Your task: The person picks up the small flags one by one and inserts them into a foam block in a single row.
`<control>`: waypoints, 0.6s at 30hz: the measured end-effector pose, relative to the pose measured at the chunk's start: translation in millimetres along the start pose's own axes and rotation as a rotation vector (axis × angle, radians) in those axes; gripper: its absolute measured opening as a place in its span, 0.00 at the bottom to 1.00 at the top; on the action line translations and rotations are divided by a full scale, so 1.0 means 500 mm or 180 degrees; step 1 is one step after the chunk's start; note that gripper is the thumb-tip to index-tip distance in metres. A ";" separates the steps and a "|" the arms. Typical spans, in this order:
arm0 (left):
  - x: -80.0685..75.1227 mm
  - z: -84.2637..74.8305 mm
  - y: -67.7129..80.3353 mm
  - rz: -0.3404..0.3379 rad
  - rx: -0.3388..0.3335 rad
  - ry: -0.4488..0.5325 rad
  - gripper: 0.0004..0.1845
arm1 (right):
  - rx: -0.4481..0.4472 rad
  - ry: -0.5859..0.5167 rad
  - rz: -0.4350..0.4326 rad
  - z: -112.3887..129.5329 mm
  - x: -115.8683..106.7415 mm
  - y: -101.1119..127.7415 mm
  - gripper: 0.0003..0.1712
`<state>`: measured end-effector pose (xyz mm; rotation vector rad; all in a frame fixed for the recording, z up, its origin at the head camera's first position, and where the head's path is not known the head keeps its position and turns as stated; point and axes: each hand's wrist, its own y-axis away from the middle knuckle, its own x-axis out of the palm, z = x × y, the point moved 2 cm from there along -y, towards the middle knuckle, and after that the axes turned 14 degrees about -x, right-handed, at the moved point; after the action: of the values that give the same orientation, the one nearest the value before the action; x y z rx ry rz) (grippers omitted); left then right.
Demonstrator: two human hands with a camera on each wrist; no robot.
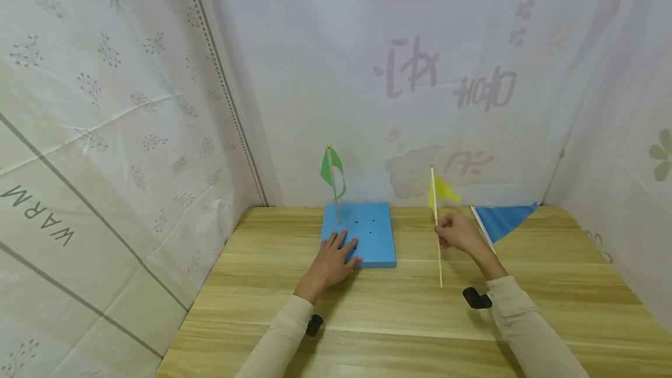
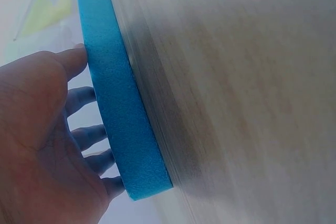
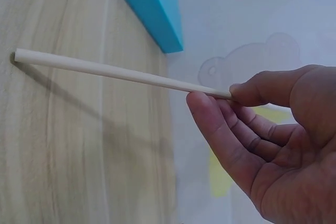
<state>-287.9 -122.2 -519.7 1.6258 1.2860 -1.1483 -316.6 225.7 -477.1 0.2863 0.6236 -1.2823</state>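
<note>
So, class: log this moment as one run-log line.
left hand: flat on blue foam board | right hand: pinches yellow flag stick, upright, tip at table | green flag: stands in board | blue flag: lies on table

A yellow flag, a small triangular pennant on a thin pale wooden stick, stands nearly upright, pinched partway up the stick by the right hand; the stick's lower end touches the bench. Just to its left lies a flat square blue foam block with small holes in its top. The left hand rests flat on the block's near left corner, fingers spread.
</note>
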 end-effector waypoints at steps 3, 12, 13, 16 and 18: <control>0.000 -0.001 0.001 0.0002 -0.0004 0.0004 0.32 | -0.0035 0.0017 -0.0027 0.004 0.001 -0.007 0.13; -0.002 -0.002 0.000 -0.0044 0.0018 -0.0008 0.32 | -0.0151 0.0062 -0.0159 0.020 0.003 -0.027 0.13; -0.001 -0.002 0.000 -0.0052 0.0030 -0.0023 0.32 | -0.0169 0.0102 -0.0170 0.022 0.002 -0.028 0.13; -0.002 -0.002 0.000 -0.0067 0.0055 -0.0020 0.32 | -0.0170 0.0134 -0.0229 0.027 0.002 -0.032 0.12; -0.001 -0.001 0.000 -0.0049 0.0047 -0.0027 0.32 | -0.0175 0.0109 -0.0264 0.029 0.003 -0.035 0.12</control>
<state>-287.7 -121.8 -518.9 1.6226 1.2895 -1.1752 -328.8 212.0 -463.9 0.2395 0.7050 -1.3397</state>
